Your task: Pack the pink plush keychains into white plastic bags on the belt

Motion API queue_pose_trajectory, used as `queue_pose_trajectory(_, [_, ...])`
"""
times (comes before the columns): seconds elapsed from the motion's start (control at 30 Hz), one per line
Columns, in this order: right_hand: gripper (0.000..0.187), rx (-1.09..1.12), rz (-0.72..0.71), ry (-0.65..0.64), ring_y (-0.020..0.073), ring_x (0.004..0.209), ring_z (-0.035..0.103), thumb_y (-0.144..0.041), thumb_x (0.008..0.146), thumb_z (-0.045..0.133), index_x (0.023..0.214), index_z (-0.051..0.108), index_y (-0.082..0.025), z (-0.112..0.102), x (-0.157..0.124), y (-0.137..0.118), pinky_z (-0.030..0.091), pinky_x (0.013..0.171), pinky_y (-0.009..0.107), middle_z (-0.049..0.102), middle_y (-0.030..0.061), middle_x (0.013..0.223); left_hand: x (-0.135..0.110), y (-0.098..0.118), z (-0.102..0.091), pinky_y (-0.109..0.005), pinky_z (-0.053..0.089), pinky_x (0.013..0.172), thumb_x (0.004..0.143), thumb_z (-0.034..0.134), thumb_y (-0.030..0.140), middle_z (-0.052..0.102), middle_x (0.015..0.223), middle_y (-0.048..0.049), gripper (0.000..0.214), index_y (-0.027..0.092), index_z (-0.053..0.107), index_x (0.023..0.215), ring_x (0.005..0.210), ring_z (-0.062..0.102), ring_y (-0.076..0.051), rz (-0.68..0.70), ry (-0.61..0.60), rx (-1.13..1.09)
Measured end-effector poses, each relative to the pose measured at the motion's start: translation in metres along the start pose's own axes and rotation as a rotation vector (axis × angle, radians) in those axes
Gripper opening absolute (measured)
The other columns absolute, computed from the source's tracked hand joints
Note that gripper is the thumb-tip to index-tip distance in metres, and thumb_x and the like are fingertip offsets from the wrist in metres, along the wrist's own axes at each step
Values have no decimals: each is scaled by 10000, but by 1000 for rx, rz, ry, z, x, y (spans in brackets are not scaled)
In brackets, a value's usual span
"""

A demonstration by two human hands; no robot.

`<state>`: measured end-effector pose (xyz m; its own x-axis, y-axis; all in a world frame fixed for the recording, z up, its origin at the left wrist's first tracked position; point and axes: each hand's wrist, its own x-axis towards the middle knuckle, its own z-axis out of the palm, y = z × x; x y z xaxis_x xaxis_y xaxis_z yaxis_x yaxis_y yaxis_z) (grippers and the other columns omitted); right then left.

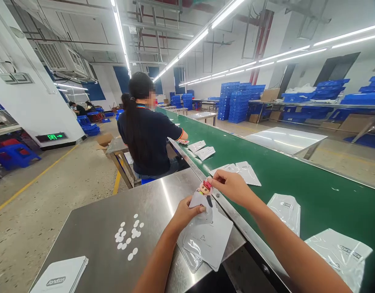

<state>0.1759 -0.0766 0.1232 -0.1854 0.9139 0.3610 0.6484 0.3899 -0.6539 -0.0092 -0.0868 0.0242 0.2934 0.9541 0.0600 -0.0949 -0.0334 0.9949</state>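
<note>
A brushed stainless-steel bench (97, 219) adjoins a green conveyor belt (279, 173), the two separated by a metal side rail (230, 209). Small white round discs (134, 232) lie scattered mid-bench; a stack of white printed pouches (60, 272) occupies its near left corner. White pouches with clear plastic (210, 240) overlap at the bench's right corner, partly covered by the left hand. Further white pouches (283, 211) lie along the belt, some partly hidden behind the right hand. Beyond the bench sits a person in a dark shirt (147, 134); blue plastic crates (238, 106) stand stacked across the belt. A small toy figure with a red cap (205, 188) is held above the bench's belt-side edge. The left hand (187, 213), thumb uppermost, grips its lower part within a translucent whitish piece; the right hand (231, 185), reaching across from the belt side, pinches its top between thumb and bent fingers.
</note>
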Motion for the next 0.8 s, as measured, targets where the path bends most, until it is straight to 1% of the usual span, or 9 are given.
queue_pose_trajectory(0.17, [269,-89,-51,-75,105,536,478,-414,825,487,661,575,-219,2,-16,0,351,507,226,557,-36,588,1,4,2,-212,361,609,639,718,322,577,756,6,307,137,621,864,684,496,-128,22,-60,106])
queue_pose_trajectory(0.27, [220,-74,-211,-52,154,825,575,-354,829,515,706,637,-218,16,-23,0,436,721,284,635,25,918,-1,12,4,-219,369,618,642,714,328,575,764,7,316,144,612,878,701,498,-137,43,-102,166])
queue_pose_trajectory(0.37, [317,-82,-362,-111,213,1196,412,-311,884,433,706,671,-199,24,-30,2,341,969,375,500,42,1278,-6,22,6,-228,382,650,671,685,304,583,785,6,262,152,606,869,739,505,-146,87,-117,224])
queue_pose_trajectory(0.47, [368,-91,-380,-226,226,1299,278,-378,902,396,757,682,-198,22,-42,-1,273,1033,410,399,19,1381,-11,26,11,-221,375,606,723,613,269,556,712,25,121,159,582,764,685,491,-130,118,-92,323])
queue_pose_trajectory(0.6, [347,-83,-379,-280,217,1182,441,-385,860,482,653,657,-169,12,-53,-8,347,972,348,490,45,1303,-16,31,28,-238,391,585,730,579,243,567,667,23,85,172,551,695,648,519,-143,162,-34,537])
queue_pose_trajectory(0.63, [358,-62,-369,-312,194,1110,502,-361,878,451,656,657,-171,7,-53,-6,386,920,317,540,47,1242,-17,34,32,-255,416,631,730,590,261,610,742,5,87,178,577,753,707,553,-165,171,-44,572])
queue_pose_trajectory(0.7, [375,-52,-301,-324,162,933,582,-352,901,389,714,664,-177,-7,-50,6,434,788,275,626,48,1069,-19,39,35,-308,432,806,722,625,321,628,1051,-39,316,212,583,1015,955,567,-228,189,-87,595])
queue_pose_trajectory(0.77, [391,-116,-150,-264,157,767,597,-401,898,363,769,657,-177,-29,-44,32,435,673,263,656,38,873,-23,42,30,-364,338,986,732,622,390,448,1347,-57,594,255,422,1275,1218,411,-267,206,-83,604])
queue_pose_trajectory(0.8, [406,-170,-46,-228,162,712,591,-437,887,361,776,649,-174,-42,-40,51,426,632,261,653,31,785,-24,40,25,-388,281,1035,758,588,423,352,1418,-58,660,262,329,1343,1289,320,-267,194,-56,614])
